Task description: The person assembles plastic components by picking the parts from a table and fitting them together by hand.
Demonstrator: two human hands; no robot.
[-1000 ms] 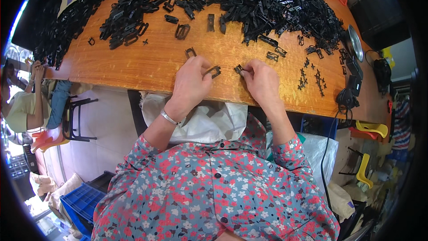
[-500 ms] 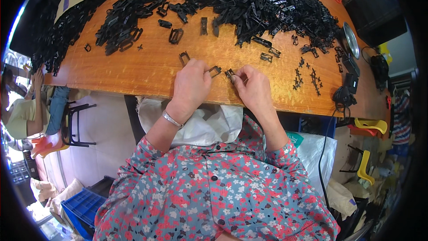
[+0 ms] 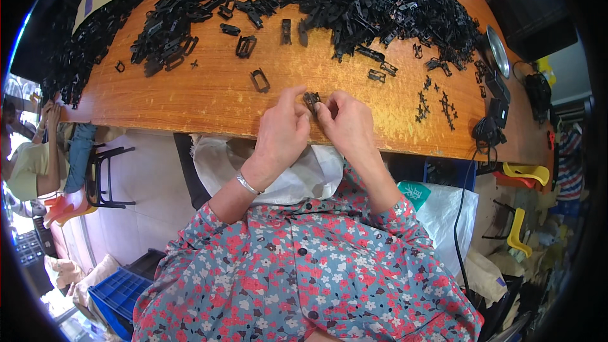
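A small black plastic clip-like part [image 3: 312,99] is held just above the table, near its front edge. My right hand [image 3: 348,120] pinches it from the right, with the thumb against its lower end. My left hand [image 3: 283,128] is curled at its left side, the index finger reaching to its upper end; the palm side is hidden. A black rectangular plastic frame [image 3: 259,80] rests by itself on the wood, a little beyond my left hand. To the right, tiny black cross-shaped pieces [image 3: 422,107] lie in short rows.
Large piles of black plastic parts [image 3: 380,6] cover the far side of the wooden table [image 3: 209,101]. A round metal dish [image 3: 498,49] and a cable stand at right. White sacking [image 3: 272,183] hangs over my lap. Another person's hand [image 3: 52,114] is at the far left.
Both hands have moved closer together, the right one leftward with its part. The separate frame in my left fingers now appears to be at the right hand's part. The view has shifted slightly.
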